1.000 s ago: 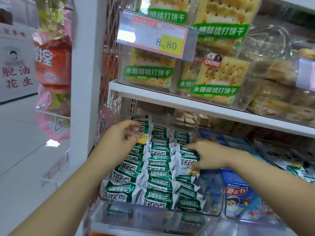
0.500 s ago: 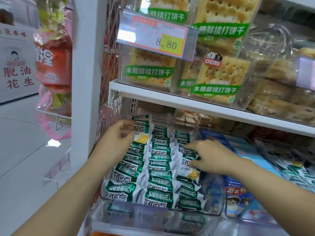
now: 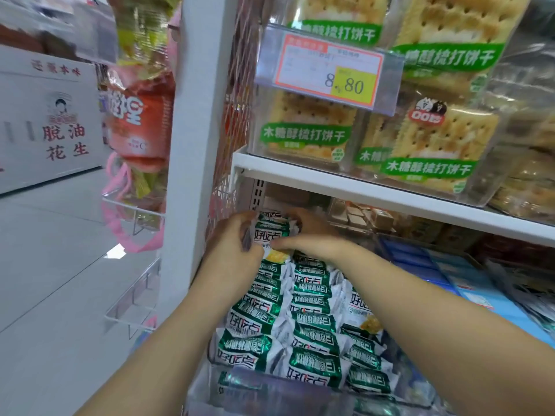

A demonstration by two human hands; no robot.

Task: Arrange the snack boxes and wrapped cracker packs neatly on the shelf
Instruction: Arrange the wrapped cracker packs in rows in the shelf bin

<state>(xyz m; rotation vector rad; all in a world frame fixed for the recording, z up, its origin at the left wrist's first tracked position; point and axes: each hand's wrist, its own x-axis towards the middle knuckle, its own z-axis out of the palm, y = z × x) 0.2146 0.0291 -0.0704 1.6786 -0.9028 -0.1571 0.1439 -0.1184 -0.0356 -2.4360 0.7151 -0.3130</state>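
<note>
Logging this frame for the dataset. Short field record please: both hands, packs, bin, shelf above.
left grip: holds far-end packs from the left
right grip: holds the same packs from the right
bin: clear, filled with rows of green-white wrapped packs
upper shelf: cracker boxes, price tag reading 8.80
right of bin: blue boxes

body: a person, two arms in view | left forearm (image 3: 180,325): bare to the frame edge, slim, smooth | right forearm (image 3: 435,310): bare to the frame edge, like build | left grip (image 3: 231,244): bare, dark purplish patches at two fingertips, too blurred to tell paint from shadow | right grip (image 3: 315,244): bare, outline blurred
</note>
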